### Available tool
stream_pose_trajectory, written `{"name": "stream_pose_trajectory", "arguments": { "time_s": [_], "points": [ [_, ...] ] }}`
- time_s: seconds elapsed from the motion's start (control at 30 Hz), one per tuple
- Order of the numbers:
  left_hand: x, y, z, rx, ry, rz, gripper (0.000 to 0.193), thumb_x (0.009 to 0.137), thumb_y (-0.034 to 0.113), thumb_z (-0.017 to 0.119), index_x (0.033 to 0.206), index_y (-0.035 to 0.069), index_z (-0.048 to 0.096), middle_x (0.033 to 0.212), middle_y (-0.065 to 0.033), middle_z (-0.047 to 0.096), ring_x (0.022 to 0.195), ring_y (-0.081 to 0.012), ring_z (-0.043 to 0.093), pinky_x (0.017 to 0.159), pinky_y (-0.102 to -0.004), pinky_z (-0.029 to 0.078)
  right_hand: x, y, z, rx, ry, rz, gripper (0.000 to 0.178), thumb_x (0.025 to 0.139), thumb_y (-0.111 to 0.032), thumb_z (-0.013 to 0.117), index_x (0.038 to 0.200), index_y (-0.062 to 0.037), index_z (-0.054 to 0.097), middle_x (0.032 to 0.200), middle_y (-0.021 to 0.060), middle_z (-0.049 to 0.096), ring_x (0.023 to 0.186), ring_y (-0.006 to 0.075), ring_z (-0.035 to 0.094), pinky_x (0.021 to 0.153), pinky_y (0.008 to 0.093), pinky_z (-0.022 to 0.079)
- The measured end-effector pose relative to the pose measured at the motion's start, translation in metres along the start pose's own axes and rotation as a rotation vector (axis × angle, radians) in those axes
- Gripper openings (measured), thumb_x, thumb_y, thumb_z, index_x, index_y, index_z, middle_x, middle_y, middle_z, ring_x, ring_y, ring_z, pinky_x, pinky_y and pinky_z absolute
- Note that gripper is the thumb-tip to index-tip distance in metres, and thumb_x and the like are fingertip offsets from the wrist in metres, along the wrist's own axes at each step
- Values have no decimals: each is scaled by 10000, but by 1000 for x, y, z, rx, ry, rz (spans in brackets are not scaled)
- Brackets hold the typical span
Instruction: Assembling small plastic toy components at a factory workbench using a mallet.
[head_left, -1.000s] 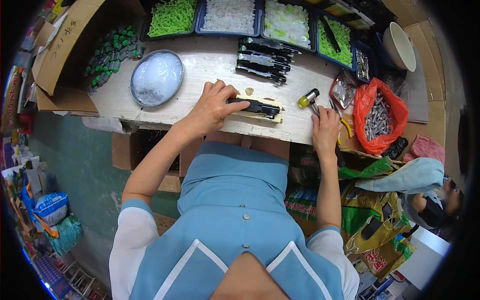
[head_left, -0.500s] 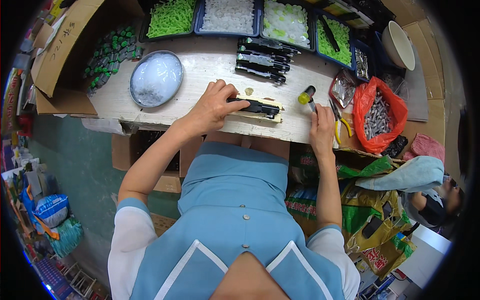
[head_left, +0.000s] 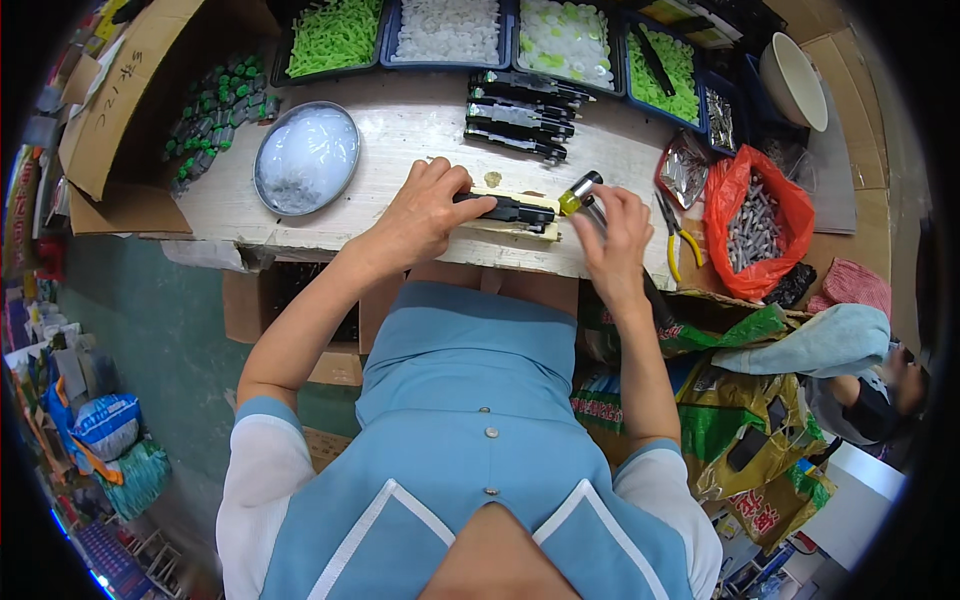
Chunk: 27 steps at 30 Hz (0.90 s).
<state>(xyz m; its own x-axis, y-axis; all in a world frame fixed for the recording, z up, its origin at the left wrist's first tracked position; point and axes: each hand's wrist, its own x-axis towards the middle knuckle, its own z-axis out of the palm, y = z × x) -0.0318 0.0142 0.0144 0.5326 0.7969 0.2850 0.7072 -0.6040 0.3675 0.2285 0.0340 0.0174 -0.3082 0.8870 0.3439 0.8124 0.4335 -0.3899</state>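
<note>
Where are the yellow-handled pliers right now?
In the head view, right of centre, the yellow-handled metal pliers lie between the bare right hand and the red plastic bag.

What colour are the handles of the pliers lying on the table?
Yellow; the pliers' handles show best in the head view.

The black assembly (head_left: pixel 515 210) is lying on a cream block (head_left: pixel 530 199). A yellow-faced mallet (head_left: pixel 579 193) is slanting near its right end.

One hammer (head_left: pixel 580 192), one pliers (head_left: pixel 671 226), one red bag (head_left: pixel 718 230), four large trays (head_left: pixel 445 66).
</note>
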Motion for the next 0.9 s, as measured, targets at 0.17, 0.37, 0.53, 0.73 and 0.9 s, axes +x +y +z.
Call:
{"name": "stream_pose_trajectory", "arguments": {
  "time_s": [0.17,0.37,0.53,0.73,0.9],
  "points": [
    [-1,-4,6,-82,76,28,505,612,-103,551,1072,101,604,939,-110,530,857,-284,472,777,-378,404,5,-25,12,54,-70,-18,522,729,-244,689,1177,-61,492,1118,127,460,1026,293,415,860,402,302],
    [-2,-5,7,-115,122,37,505,575,-117,541,1029,94,606,923,-109,509,861,-277,453,760,-361,394,6,-24,10,61,-113,-45,535,704,-214,713,1167,-57,498,1129,118,456,1022,288,415,866,409,293],
    [-3,-8,9,-144,134,45,497,586,-117,538,1032,93,603,934,-111,513,863,-278,456,773,-361,402,5,-25,10,38,-152,-40,505,702,-193,712,1146,-55,518,1132,111,456,1018,285,416,870,411,291],
    [-4,-9,9,-154,136,42,523,588,-113,548,1063,101,600,953,-114,524,866,-279,471,767,-367,416,5,-25,9,52,-144,-36,480,708,-197,706,1133,-58,531,1117,111,466,1017,284,417,874,408,290],
    [-2,-5,1,-36,66,68,569,586,-95,568,1106,133,597,976,-103,535,871,-269,485,762,-367,401,5,-20,10,104,-121,-35,450,720,-209,696,1119,-69,541,1099,101,478,1001,273,424,859,404,295]
  ]
}}
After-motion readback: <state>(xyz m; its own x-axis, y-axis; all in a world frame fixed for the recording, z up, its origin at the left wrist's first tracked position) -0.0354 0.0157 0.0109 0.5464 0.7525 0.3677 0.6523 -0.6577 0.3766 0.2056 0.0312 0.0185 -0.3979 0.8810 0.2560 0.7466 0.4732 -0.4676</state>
